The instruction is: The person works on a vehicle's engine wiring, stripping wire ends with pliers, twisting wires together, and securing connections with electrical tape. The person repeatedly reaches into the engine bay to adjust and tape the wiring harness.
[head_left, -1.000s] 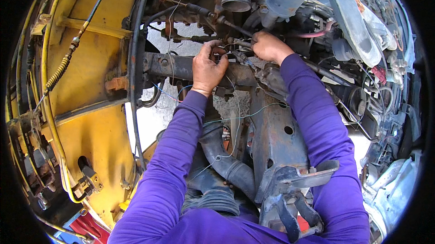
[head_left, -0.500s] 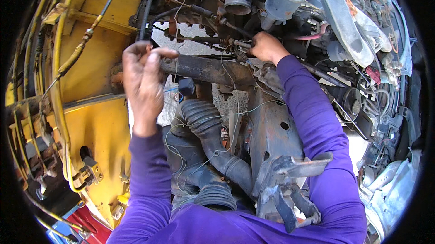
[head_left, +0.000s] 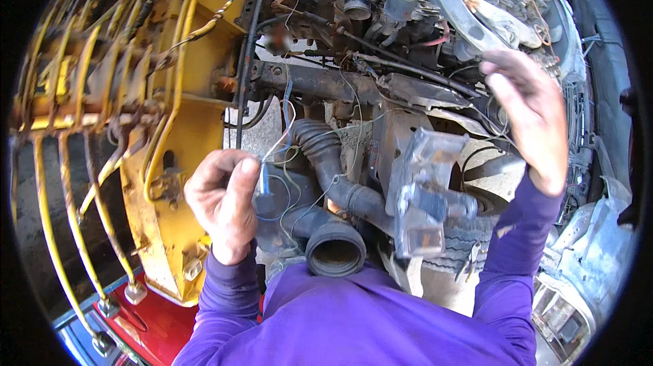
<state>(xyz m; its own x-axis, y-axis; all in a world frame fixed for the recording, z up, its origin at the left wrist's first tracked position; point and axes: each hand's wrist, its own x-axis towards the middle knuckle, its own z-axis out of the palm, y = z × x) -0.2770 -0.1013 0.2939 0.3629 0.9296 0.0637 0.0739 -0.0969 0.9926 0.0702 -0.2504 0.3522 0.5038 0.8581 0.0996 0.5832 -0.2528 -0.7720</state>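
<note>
My left hand (head_left: 224,199) is closed at the left of centre, thumb and forefinger pinching thin electrical wires (head_left: 277,139), one whitish and one blue. A blue piece hangs below the pinch, its end close to a black plastic housing. My right hand (head_left: 529,113) is raised at the right, fingers stretched out and slightly blurred, with nothing seen in it. It hovers over the engine-bay side, apart from the parts beneath. Between my arms lies a black corrugated air hose (head_left: 318,140), and a round open hose end (head_left: 336,256) faces up near my chest.
A rusty frame beam (head_left: 299,84) crosses beyond my hands. A metal bracket (head_left: 425,189) stands up beside the right forearm. Yellow metal pipes (head_left: 88,209) and a yellow panel (head_left: 158,230) rise at the left. A tyre (head_left: 462,240) lies low on the right.
My right hand has let go of the slim part by the beam and swung right, opening. The left hand has lowered and now pinches wires. The whole view has shifted.
</note>
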